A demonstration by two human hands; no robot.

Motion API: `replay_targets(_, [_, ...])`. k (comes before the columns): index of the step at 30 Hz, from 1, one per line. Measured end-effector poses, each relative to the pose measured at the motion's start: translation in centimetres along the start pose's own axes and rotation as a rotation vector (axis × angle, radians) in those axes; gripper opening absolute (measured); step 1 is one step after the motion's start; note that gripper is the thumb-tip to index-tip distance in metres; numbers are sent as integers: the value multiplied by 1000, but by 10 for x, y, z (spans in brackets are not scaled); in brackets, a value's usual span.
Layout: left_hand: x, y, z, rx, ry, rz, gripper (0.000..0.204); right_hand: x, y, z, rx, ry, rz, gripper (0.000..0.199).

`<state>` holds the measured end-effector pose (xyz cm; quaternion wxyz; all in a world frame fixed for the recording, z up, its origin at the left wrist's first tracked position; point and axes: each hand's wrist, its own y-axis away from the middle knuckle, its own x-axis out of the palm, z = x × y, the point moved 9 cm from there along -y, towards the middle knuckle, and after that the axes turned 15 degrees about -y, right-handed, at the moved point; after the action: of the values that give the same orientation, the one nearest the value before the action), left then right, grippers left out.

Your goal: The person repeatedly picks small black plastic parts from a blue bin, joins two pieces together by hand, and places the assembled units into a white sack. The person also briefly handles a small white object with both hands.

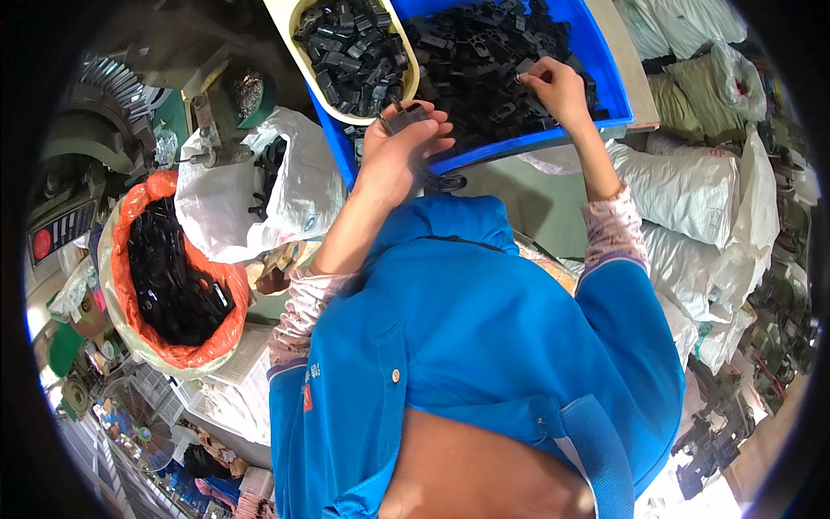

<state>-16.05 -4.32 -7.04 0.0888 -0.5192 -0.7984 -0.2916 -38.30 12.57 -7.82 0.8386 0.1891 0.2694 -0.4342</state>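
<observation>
My left hand (399, 147) is closed around 1 dark part (404, 117) at the front edge of the blue tray (605, 78). My right hand (558, 86) pinches 1 black piece (521, 78) inside the tray.

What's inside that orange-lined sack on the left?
The orange-lined sack holds a heap of black plastic parts, piled loosely. What lies deeper under the top layer is covered, so the sack's bottom cannot be seen.

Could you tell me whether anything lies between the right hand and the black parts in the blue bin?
Nothing visible does. The right hand already rests on the heap of black parts inside the blue bin, fingertips touching one. The left hand holds a dark part at the bin's near edge.
</observation>
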Motion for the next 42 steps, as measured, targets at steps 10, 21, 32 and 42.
replay_targets(10, [33, -14, -12, 157, -296, 12, 34, 54, 77, 54, 282, -1323, 205, 16])
replay_targets(21, [24, -5, -15, 130, -443, -33, 24, 56, 100, 79, 90, -1020, 99, 23])
replay_targets(32, [5, 6, -3, 52, -426, -78, 19, 84, 122, 75, 168, -1152, 111, 26])
replay_targets(42, [2, 10, 15, -14, -383, -100, 16, 88, 126, 72, 110, -1035, 113, 24])
